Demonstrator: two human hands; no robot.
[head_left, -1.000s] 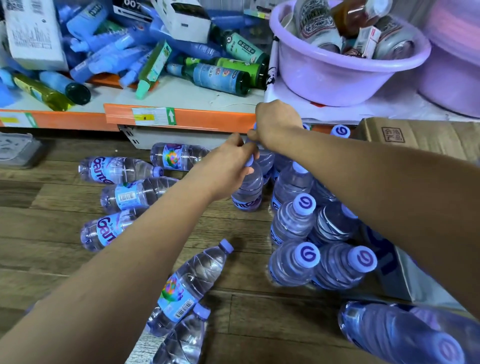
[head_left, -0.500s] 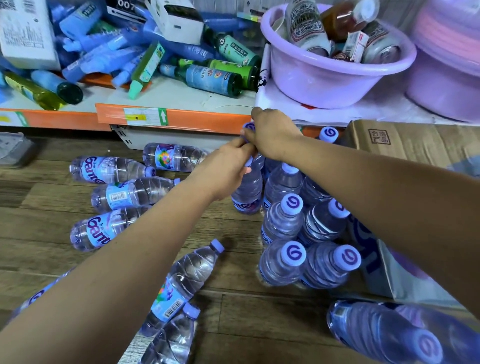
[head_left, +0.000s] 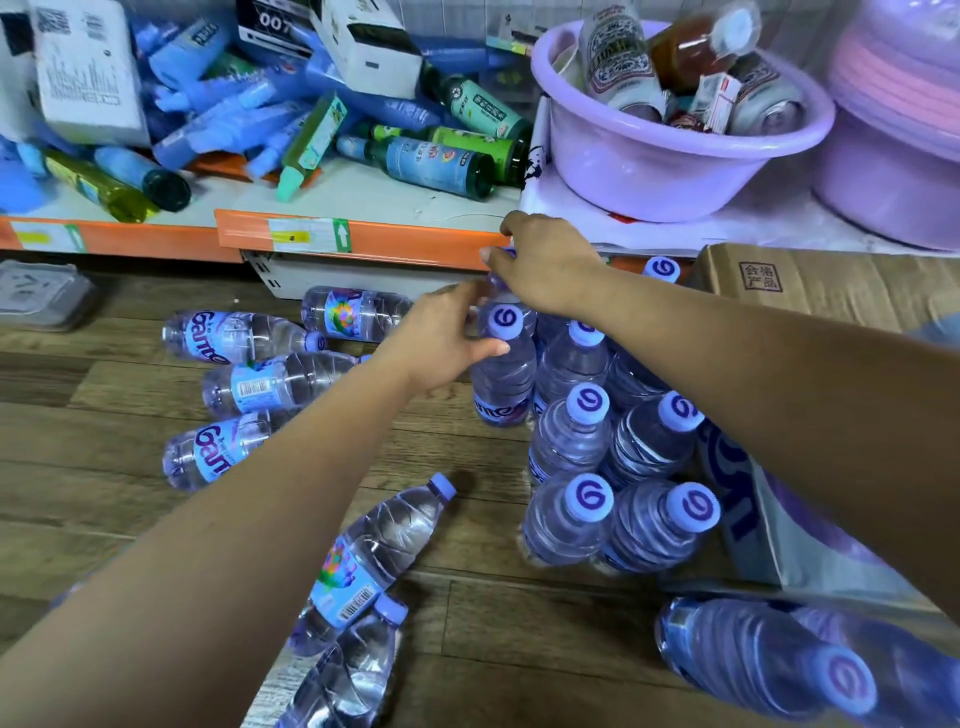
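Observation:
Clear water bottles with purple caps stand in a cluster (head_left: 618, 467) on the wooden floor below an orange-edged shelf (head_left: 363, 244). My left hand (head_left: 447, 338) reaches in from the lower left and holds the neck of the front upright bottle (head_left: 505, 374) between thumb and fingers; its cap shows just right of the hand. My right hand (head_left: 550, 265) comes from the right and grips the top of another upright bottle (head_left: 496, 286) right behind it, mostly hidden by my fingers.
Several bottles (head_left: 249, 384) lie on the floor to the left and two more (head_left: 374, 561) near me. A cardboard box (head_left: 831, 286) and a printed carton (head_left: 810, 545) flank the cluster on the right. Purple basins (head_left: 665, 166) and assorted bottles fill the shelf.
My left hand slid a little down and back, uncovering the front bottle's cap. My right hand stays clasped on the rear bottle's top. The view shifted slightly.

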